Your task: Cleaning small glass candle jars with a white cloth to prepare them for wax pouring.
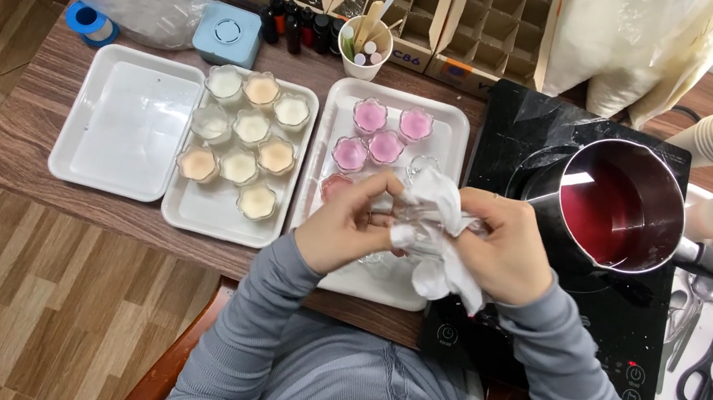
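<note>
1. The left hand (351, 219) curls its fingers around a small clear glass cup (409, 209), held over the middle tray (458, 120).
2. The right hand (505, 246) pinches a white cloth (441, 244) against that cup.
3. Pink-filled cups (383, 132) sit just beyond the hands.
4. A saucepan (624, 208) of red liquid stands close on the right, on a black hob (637, 328).
5. Cream-filled cups (245, 141) fill the tray to the left.

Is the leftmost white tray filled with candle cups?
No, the leftmost white tray holds nothing visible; the cream candle cups sit in the tray beside it.
</note>
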